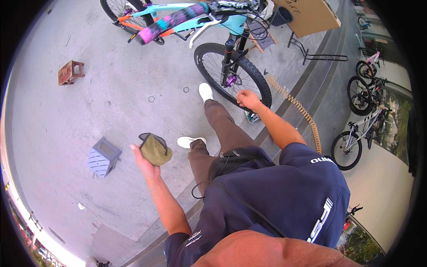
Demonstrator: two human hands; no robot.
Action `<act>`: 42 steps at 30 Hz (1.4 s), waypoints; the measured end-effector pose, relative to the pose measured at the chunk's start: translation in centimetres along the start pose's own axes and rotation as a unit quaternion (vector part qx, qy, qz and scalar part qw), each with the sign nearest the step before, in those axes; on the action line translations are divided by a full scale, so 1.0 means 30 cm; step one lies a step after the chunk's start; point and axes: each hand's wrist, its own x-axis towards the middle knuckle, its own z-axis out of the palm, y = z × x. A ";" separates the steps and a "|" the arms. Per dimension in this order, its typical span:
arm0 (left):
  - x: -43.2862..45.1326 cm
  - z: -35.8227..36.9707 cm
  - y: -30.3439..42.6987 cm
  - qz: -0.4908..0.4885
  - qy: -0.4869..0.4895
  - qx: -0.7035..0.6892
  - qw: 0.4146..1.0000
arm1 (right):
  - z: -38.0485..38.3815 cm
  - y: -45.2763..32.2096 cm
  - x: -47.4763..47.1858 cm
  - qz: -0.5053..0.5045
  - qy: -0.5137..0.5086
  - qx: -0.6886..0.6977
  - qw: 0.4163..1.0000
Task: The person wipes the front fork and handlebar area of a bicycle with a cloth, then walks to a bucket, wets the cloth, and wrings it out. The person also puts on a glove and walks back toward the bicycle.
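My left hand (148, 163) holds a folded olive-green cloth with a dark edge (153, 150), out over the concrete floor. With its fingers curled, my right hand (248, 99) is in front of the front wheel of a mountain bike (213, 66); whether it holds or touches anything cannot be made out. The bike has a light blue and orange frame (233, 24), with a colourful padded wrap (176, 20) along its top tube. Its suspension fork (227, 55) and purple hub (231, 80) show beside my right hand.
A blue-grey plastic stool (106, 153) and a small red wooden stool (70, 72) stand at left. Two thin rings (151, 99) lie on the floor. A coiled air hose (305, 111) crosses the steps (322, 75) at right, near a black metal stand (313, 56). Other bikes (347, 150) stand beyond.
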 end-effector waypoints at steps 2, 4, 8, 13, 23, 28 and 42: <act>0.006 0.220 0.281 0.178 -0.055 0.157 0.970 | -0.107 -0.115 0.102 -0.083 0.078 0.080 0.990; -0.041 0.467 0.498 0.320 -0.097 0.300 0.893 | -0.163 -0.249 0.233 -0.086 0.169 0.163 0.968; -0.101 0.932 0.627 0.384 -0.178 0.544 0.725 | -0.187 -0.378 0.367 0.024 0.091 0.331 0.939; -0.087 1.156 0.604 0.267 -0.109 0.651 0.702 | -0.112 -0.413 0.450 0.044 0.055 0.489 0.869; -0.049 1.102 0.578 0.310 -0.081 0.665 0.674 | -0.106 -0.423 0.486 0.069 0.027 0.394 0.916; -0.046 1.100 0.566 0.307 -0.087 0.643 0.696 | -0.155 -0.454 0.335 -0.135 0.279 -0.029 0.950; -0.028 1.090 0.558 0.320 -0.092 0.628 0.703 | -0.310 -0.551 0.328 -0.053 0.090 0.278 0.955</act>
